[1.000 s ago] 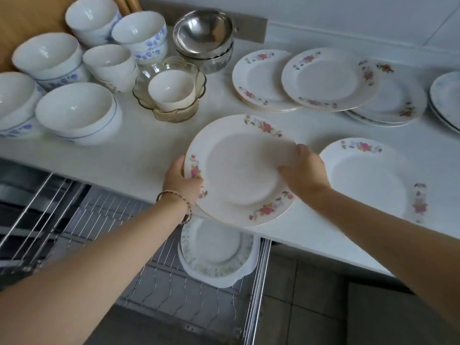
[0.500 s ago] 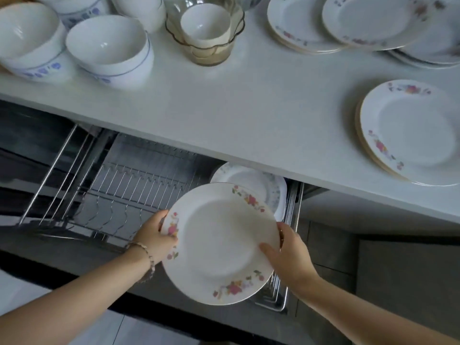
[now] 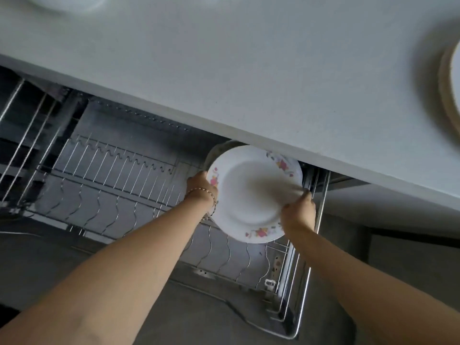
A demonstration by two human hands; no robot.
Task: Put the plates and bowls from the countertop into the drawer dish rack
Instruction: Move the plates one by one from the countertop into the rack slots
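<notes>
Both hands are gripping one plate (image 3: 251, 195) by opposite edges: the left hand (image 3: 200, 184) is pinching its left rim, thumb lying over the floral border, and the right hand (image 3: 297, 210) is clamping its lower right rim with fingers curled behind it. So the plate is sitting between the two grips, tilted nearly upright with its face turned toward the camera, low in the right end of the rack (image 3: 112, 175) inside the open drawer. A beaded bracelet (image 3: 205, 192) is circling the left wrist. Just behind the held plate, a second plate (image 3: 219, 148) is showing only as a dark curved sliver of rim, the rest being covered; whether the two are touching cannot be told. The held plate's lower edge is hanging over the wavy wires, and it is unclear whether it is seated in a slot. Its top edge is tucking under the lip of the surface (image 3: 249, 83), which is running pale and speckled across the upper frame. On that surface, a plate edge (image 3: 451, 90) is being cut off at the right border, blurred, and a white curved shape (image 3: 74, 2) is being cut off at the top left, too smeared to name. The rack's left slots are standing bare, and grey floor tiles (image 3: 410, 257) are lying beyond the drawer at the right.
</notes>
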